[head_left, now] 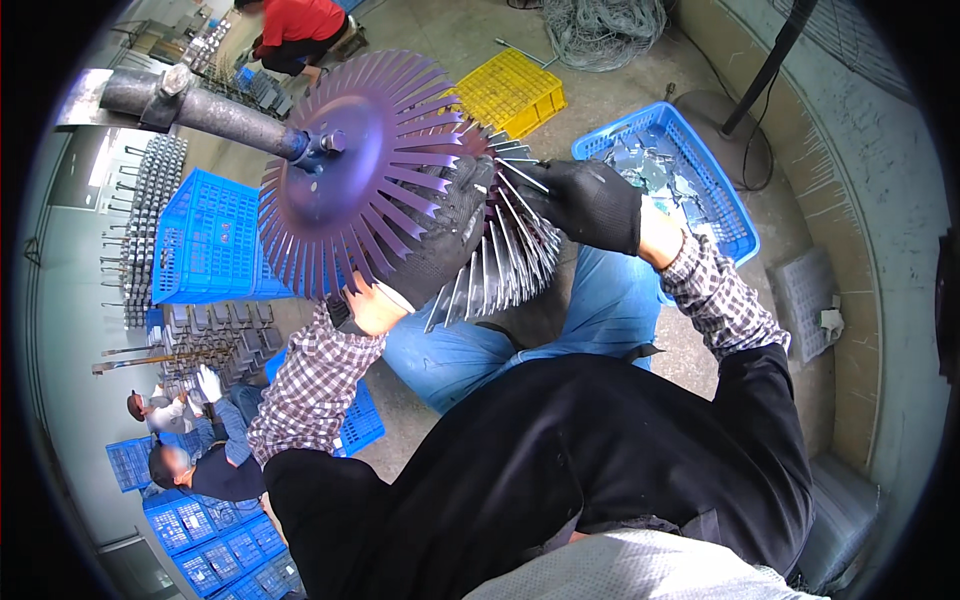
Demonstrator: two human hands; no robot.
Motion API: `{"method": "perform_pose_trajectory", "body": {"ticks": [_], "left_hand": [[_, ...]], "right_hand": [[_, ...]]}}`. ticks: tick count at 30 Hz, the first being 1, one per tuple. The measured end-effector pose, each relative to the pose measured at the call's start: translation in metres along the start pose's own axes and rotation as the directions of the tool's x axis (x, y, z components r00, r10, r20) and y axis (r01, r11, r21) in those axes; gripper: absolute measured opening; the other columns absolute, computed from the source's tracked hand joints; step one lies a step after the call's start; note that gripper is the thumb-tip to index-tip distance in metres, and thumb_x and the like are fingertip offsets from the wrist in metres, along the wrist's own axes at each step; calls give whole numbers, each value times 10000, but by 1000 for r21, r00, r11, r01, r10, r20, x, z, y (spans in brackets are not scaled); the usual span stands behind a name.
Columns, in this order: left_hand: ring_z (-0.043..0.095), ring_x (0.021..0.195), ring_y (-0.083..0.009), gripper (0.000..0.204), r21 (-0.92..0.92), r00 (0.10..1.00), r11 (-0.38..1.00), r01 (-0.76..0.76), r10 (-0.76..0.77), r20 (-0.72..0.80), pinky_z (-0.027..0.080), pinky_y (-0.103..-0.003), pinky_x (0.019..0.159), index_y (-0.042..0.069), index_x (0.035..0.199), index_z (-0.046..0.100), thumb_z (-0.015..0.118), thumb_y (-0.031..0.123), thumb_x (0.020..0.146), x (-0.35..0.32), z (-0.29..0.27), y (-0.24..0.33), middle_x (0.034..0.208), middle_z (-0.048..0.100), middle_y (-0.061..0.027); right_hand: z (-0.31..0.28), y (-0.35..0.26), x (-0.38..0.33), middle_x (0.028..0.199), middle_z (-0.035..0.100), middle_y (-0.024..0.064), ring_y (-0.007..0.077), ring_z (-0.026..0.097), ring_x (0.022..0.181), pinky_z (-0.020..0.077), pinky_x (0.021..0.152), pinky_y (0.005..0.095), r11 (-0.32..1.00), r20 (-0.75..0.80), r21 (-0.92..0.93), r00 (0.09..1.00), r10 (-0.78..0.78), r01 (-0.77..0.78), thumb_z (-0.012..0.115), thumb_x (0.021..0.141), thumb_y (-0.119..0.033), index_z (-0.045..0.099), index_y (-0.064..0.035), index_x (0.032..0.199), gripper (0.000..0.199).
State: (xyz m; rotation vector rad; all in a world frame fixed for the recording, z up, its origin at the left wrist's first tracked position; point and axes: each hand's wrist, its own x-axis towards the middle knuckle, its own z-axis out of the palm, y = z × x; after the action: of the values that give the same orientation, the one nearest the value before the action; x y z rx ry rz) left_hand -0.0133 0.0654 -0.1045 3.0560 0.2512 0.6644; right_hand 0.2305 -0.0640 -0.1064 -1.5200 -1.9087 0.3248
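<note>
A round purple slotted disc [335, 185] sits on a thick grey shaft [200, 105] held by a bolt. Thin metal fins [510, 250] stand in its slots around the right side. My left hand [445, 235], in a black glove, grips the disc's rim and the fins there. My right hand [590, 200], also gloved black, pinches a fin at the top right of the ring. Both sleeves are checked.
A blue crate [715, 180] of loose metal pieces lies right of my hands, a yellow crate [512, 92] behind the disc, and a blue crate [205, 240] to the left. Other people work at the upper left and lower left.
</note>
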Motion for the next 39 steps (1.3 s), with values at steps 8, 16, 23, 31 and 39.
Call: {"method": "perform_pose_trajectory", "body": {"ticks": [8,16,23,31,39], "left_hand": [[511,1454,-325,555,184,945,982,-36,-26,327,399,-431,1240,70,1591,555,604,36,1040,-57,-32,-5,1588,555,-140],[712,1090,-396,496,-32,889,890,455,-456,-39,554,-481,972,31,1482,631,690,182,1014,-100,-75,18,1349,722,-202],[699,1091,-399,626,855,896,287,-432,23,444,536,-479,941,67,1668,374,561,98,1071,-86,-36,-47,1428,663,-256],[700,661,-307,698,539,751,832,132,-439,493,570,-434,544,149,1721,323,575,166,1070,-33,-45,-34,1414,652,-238],[715,608,-271,692,683,961,729,-39,-161,226,591,-380,517,226,1650,397,568,74,997,-57,-18,-93,1194,742,-187]], "right_hand": [[3,-9,2,971,789,178,343,705,712,567,683,429,999,-13,-22,1000,-24,24,644,1068,-286,753,-69,1283,324],[4,4,1,822,732,116,249,637,645,535,647,376,992,67,-48,991,115,-112,708,970,-114,755,-21,1281,328],[-3,4,-2,823,738,108,215,624,621,518,618,356,984,84,-83,983,163,-156,688,936,-64,736,-18,1329,399],[-1,23,2,827,751,96,191,621,592,510,588,342,981,88,-48,978,189,-186,686,931,-52,730,-2,1309,384],[4,-11,6,804,722,95,222,607,589,505,606,395,989,-28,-121,996,86,-89,720,921,-79,725,0,1169,260]]}}
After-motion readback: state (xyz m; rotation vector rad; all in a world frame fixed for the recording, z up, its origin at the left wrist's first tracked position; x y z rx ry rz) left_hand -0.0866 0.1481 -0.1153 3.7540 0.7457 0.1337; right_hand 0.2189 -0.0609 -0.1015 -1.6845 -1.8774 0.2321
